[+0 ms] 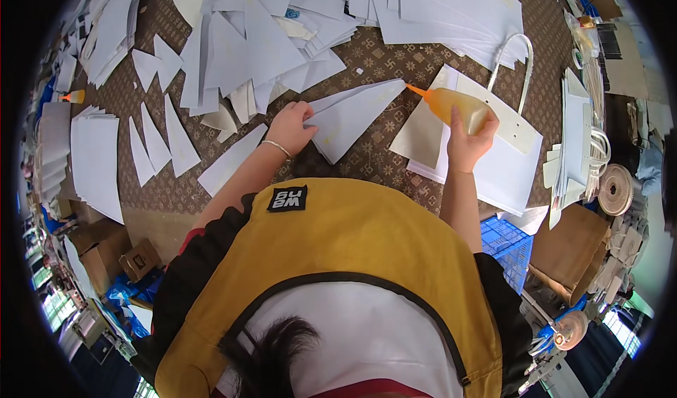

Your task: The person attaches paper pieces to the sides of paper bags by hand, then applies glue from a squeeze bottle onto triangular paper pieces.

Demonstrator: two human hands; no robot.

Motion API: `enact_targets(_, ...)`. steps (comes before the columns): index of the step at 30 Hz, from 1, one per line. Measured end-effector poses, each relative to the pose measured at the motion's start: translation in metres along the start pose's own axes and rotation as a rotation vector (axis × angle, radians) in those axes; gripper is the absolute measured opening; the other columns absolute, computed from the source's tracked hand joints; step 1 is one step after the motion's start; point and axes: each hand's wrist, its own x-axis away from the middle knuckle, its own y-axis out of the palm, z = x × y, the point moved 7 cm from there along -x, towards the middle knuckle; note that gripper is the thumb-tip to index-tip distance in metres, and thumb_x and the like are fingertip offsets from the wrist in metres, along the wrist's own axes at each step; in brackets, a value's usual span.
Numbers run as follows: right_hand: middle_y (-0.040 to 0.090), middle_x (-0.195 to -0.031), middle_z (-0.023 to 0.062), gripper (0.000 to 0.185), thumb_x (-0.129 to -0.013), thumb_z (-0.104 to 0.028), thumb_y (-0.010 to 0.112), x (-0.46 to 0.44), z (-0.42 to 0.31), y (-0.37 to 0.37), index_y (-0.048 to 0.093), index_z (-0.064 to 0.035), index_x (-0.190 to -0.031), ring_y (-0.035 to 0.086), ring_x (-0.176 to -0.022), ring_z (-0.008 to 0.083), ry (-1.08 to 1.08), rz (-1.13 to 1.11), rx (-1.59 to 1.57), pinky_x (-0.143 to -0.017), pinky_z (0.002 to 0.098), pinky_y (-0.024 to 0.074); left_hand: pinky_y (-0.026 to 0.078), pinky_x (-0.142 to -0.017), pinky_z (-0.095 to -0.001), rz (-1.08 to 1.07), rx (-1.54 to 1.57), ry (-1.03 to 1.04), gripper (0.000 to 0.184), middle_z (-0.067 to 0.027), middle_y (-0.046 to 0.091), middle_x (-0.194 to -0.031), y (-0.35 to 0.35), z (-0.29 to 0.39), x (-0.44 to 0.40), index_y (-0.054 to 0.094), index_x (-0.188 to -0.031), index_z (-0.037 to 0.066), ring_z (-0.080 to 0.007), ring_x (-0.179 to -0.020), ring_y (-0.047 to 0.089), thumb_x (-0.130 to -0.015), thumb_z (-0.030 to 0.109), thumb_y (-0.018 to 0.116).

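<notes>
My right hand (471,138) is wrapped round a squeeze bottle (451,107) of yellowish glue with an orange nozzle. The bottle lies tilted to the left, and its nozzle tip is at the pointed end of a folded white paper piece (363,116). At that piece's wide left end, my left hand (290,129) has its fingers curled on the edge, pinching it. Beneath my left forearm lies another white paper strip (233,162). Under and beside the bottle rests a white paper bag panel (493,151) with a twisted handle (529,66).
Loose white paper pieces (243,45) pile up at the back of the patterned brown table (381,158). Several narrow triangles (182,137) and a paper stack (96,160) lie left. A blue crate (506,246) and a cardboard box (570,250) stand at the right.
</notes>
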Motion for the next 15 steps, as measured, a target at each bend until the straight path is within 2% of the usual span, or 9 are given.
enact_targets(2,0.058,-0.1,0.0097,0.044,-0.073,-0.011,0.076,0.001,-0.005,-0.001,0.049,0.0011,-0.105,0.055,-0.091,0.0162,-0.063,0.006,0.038,-0.083,0.0283,0.0454,0.047,-0.073,-0.0365,-0.001,-0.005,-0.012,0.029,-0.0119,0.056,-0.087,-0.001,-0.002,0.002,0.054,-0.09,0.004,-0.0277,-0.081,0.057,-0.068,0.015,0.07)
enact_targets(5,0.058,-0.099,0.0094,0.042,-0.075,-0.011,0.075,-0.013,0.011,-0.019,0.049,0.0014,-0.106,0.055,-0.09,0.0158,0.133,0.134,-0.115,-0.082,0.0278,0.0458,0.047,-0.073,-0.0366,-0.011,-0.008,-0.015,0.03,-0.012,0.056,-0.088,-0.001,-0.001,0.001,0.054,-0.09,0.005,-0.0277,-0.082,0.058,-0.068,0.016,0.071)
enact_targets(6,0.058,-0.099,0.0094,0.042,-0.075,-0.011,0.075,-0.014,0.01,-0.019,0.049,0.0014,-0.106,0.055,-0.09,0.0158,0.13,0.137,-0.115,-0.082,0.0278,0.0458,0.047,-0.073,-0.0366,-0.009,-0.008,-0.012,0.03,-0.012,0.056,-0.088,-0.001,-0.002,0.0,0.054,-0.09,0.005,-0.0277,-0.082,0.058,-0.068,0.016,0.071)
enact_targets(9,0.058,-0.099,0.0105,0.046,-0.072,-0.012,0.077,-0.013,0.008,-0.016,0.049,0.0017,-0.106,0.056,-0.089,0.0172,0.146,0.083,-0.237,-0.08,0.0295,0.0469,0.047,-0.072,-0.0368,-0.01,-0.009,-0.008,0.03,-0.0121,0.056,-0.088,0.002,-0.005,-0.001,0.054,-0.091,0.005,-0.0276,-0.082,0.058,-0.068,0.017,0.07)
enact_targets(14,0.058,-0.099,0.0099,0.047,-0.072,-0.011,0.077,0.014,0.012,0.008,0.049,0.0016,-0.107,0.056,-0.09,0.0167,0.203,-0.031,-0.174,-0.081,0.0292,0.0466,0.048,-0.072,-0.0369,-0.019,-0.034,-0.014,0.03,-0.0119,0.057,-0.085,0.0,-0.003,-0.001,0.055,-0.091,0.005,-0.0277,-0.08,0.058,-0.068,0.017,0.07)
enact_targets(15,0.058,-0.1,0.0094,0.046,-0.073,-0.01,0.075,0.026,0.009,0.019,0.049,0.0015,-0.109,0.055,-0.092,0.0161,0.22,-0.135,-0.206,-0.082,0.0286,0.0458,0.048,-0.072,-0.0369,-0.029,-0.031,-0.028,0.031,-0.0121,0.057,-0.085,0.0,-0.003,-0.001,0.055,-0.092,0.005,-0.0278,-0.08,0.058,-0.068,0.018,0.07)
